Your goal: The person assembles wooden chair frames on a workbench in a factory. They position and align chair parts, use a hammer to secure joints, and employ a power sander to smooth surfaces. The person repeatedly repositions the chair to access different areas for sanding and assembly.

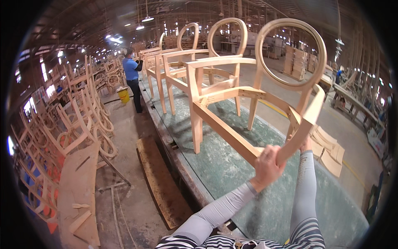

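Observation:
An unfinished wooden armchair frame (226, 125) with a round open back stands on a long green worktable (207, 157). My left hand (268, 166) is closed around its near front corner, where the front rail meets the upright post under the curved arm (311, 110). My right hand (306, 143) is at the far side of the same post, closed against the frame. The post hides most of that hand, with only a little of its fingers showing past the wood. No upholstery covers the seat opening.
More matching chair frames (228, 37) line the table beyond. A person in a blue shirt (131, 68) stands at its left edge, near a yellow bucket (123, 95). Stacked chair parts (78, 120) crowd the left, with a long board (161, 182) beside the table. Curved wooden pieces (329, 151) lie at right.

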A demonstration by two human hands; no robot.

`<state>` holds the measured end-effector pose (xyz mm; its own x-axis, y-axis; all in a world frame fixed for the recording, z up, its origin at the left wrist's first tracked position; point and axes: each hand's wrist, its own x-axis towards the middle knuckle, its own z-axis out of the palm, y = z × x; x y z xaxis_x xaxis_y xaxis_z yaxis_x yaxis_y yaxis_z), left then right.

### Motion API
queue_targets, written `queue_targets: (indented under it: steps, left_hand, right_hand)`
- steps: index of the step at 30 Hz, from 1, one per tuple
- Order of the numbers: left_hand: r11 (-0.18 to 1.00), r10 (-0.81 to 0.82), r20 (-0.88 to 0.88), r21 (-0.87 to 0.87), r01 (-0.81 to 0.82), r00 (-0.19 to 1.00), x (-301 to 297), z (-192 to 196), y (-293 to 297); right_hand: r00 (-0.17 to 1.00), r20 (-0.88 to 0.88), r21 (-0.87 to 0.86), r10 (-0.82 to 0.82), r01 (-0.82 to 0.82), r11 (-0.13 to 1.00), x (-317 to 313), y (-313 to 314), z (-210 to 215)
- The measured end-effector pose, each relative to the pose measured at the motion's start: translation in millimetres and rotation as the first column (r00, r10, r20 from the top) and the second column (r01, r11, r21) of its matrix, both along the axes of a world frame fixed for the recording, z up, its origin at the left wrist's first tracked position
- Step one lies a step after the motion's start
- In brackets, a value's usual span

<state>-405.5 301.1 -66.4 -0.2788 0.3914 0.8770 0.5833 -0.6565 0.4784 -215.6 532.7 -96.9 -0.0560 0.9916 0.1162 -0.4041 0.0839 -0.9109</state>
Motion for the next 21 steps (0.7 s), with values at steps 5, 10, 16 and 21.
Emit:
queue_targets:
  steps: [5,10,16,21]
  left_hand:
    - [0.999,-0.03,-0.016,-0.036,0.03,0.999,-23.7,-3.7,-0.9]
    - [0.998,-0.031,-0.034,-0.049,0.03,0.999,-32.2,-7.3,-11.2]
    - [0.99,-0.14,-0.001,-0.03,0.139,0.99,-42.4,-7.5,-38.9]
    - [0.946,-0.32,0.019,0.065,0.318,0.947,-52.8,1.8,-44.2]
  right_hand:
    - [0.999,-0.029,-0.317,-0.019,0.009,0.948,-64.6,4.8,17.5]
    - [0.999,0.006,-0.261,0.042,-0.039,0.964,-75.2,-30.4,18.6]
    - [0.991,0.051,-0.187,-0.126,0.133,0.973,-51.9,-56.8,3.7]
    - [0.912,0.16,0.443,-0.377,0.275,0.853,6.4,-80.6,-47.5]
